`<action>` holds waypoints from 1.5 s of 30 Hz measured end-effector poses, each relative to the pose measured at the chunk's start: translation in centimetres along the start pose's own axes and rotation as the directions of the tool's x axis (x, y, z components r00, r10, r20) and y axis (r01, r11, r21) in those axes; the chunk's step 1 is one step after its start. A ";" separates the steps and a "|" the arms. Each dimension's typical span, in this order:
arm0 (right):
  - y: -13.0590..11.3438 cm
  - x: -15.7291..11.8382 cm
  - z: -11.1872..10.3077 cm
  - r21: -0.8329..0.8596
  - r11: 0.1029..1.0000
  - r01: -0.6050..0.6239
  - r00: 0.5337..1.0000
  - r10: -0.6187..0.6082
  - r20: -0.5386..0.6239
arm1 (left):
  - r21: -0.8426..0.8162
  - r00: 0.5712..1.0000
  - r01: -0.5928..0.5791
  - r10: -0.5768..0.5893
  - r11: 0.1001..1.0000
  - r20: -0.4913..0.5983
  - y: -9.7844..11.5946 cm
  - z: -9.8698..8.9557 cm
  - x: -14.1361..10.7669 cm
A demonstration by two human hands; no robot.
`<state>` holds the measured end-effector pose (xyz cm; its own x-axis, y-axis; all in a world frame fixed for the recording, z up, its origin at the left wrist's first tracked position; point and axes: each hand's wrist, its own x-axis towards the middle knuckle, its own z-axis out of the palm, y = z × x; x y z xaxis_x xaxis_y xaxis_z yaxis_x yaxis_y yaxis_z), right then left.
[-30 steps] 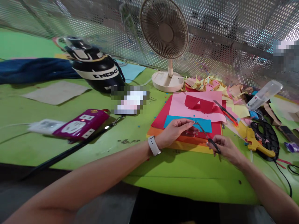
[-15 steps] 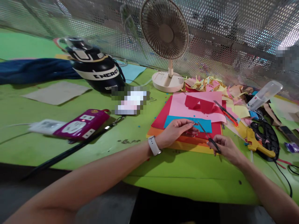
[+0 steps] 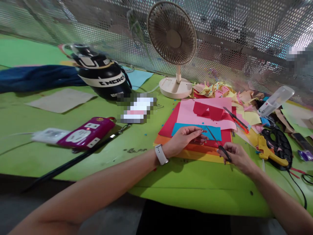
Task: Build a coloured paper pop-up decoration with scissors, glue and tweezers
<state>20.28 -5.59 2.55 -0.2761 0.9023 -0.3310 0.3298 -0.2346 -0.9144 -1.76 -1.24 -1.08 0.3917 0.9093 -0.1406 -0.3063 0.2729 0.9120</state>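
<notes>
My right hand point(image 3: 234, 156) grips a pair of scissors point(image 3: 221, 148) by the dark handles, blades slanting up and left. Their tips lie close to the fingertips of my left hand point(image 3: 189, 135), which are pinched together; whatever is between them is too small to make out. Beneath both hands is a stack of coloured sheets, with a blue paper strip point(image 3: 216, 133) on top of the red sheet point(image 3: 168, 122). Behind the strip lies a pink sheet point(image 3: 186, 109) carrying a folded red paper piece point(image 3: 214, 113) with a small notch.
Right of the sheets lie a craft knife point(image 3: 237, 120), a yellow glue gun point(image 3: 266, 151), a black tray point(image 3: 281, 150) and a clear bottle point(image 3: 276, 101). Paper scraps point(image 3: 217, 89) pile behind. A fan point(image 3: 177, 88), black jug point(image 3: 105, 78), phone point(image 3: 138, 109) and purple power strip point(image 3: 85, 133) stand leftward.
The view has tilted very slightly, so things sit a little lower in the picture. Both hands and the scissors keep nearly the same position.
</notes>
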 end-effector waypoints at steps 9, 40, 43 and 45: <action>-0.7 -0.5 0.3 -0.008 1.000 0.006 0.999 -0.006 0.052 | -0.051 1.000 -0.004 0.004 0.999 -0.003 -0.1 0.0 0.1; 0.1 -0.1 0.2 -0.046 0.999 -0.005 1.000 0.006 0.015 | -0.042 1.000 -0.019 0.019 0.999 0.020 0.1 0.1 0.0; 0.0 0.0 0.2 -0.029 1.000 0.007 1.000 -0.007 0.000 | -0.073 1.000 -0.007 0.005 0.997 -0.018 0.1 0.1 -0.1; 0.1 0.0 0.1 -0.018 1.000 0.003 1.000 -0.003 -0.012 | -0.076 1.000 -0.002 0.000 0.997 -0.030 0.2 0.2 -0.1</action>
<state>20.19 -5.60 2.46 -0.2664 0.9072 -0.3257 0.3456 -0.2256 -0.9109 -1.73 -1.38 -0.86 0.3654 0.9183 -0.1525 -0.3717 0.2942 0.8805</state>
